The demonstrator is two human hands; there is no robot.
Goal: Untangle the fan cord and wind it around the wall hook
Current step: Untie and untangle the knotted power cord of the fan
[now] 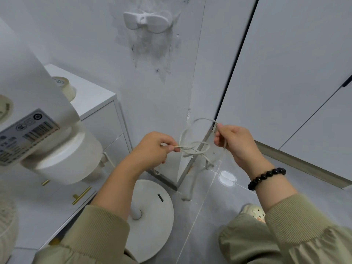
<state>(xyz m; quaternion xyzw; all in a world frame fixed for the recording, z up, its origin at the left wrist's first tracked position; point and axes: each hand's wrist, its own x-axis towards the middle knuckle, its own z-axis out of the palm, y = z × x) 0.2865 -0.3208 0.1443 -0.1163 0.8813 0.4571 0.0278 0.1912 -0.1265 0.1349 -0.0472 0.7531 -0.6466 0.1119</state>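
Fingers [168, 143] of left hand [152, 149] pinch cord [192, 150] bend, right hand [235, 143] pinches loop; knot mid-air btwn them, wall hook [147, 20] up on far wall. Imo go slack, feed end thru, don't yank.

fan [62, 155] cut off left | tape roll [65, 88] half hidden | cord [192, 149] end blurred

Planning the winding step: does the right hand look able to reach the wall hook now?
Probably yes: bare wall lies between the right hand and the wall hook above, though its fingers pinch the knotted fan cord.
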